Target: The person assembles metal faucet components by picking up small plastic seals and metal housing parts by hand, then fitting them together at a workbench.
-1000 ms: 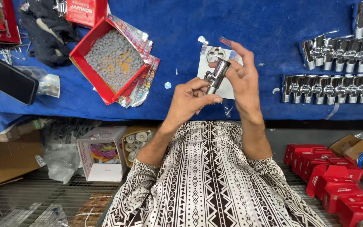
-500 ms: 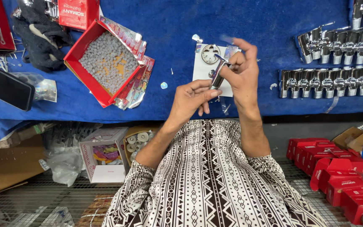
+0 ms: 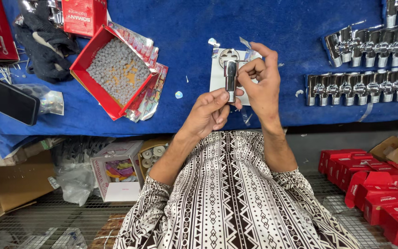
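1. Blue cloth [image 3: 272,27] covers the bench, with a white card [image 3: 218,78] lying on it under the hands.
2. Above that card a chrome valve body [image 3: 230,79] is held in the air, its long axis running straight away from the person – near end low, far end high.
3. Left hand [image 3: 207,113] pinches the near end from below; right hand [image 3: 261,85] closes on the upper part from the side – both equally near.
4. Outward: red box of grey pellets [image 3: 116,71] to the left, rows of finished chrome valves [image 3: 369,85] to the right.
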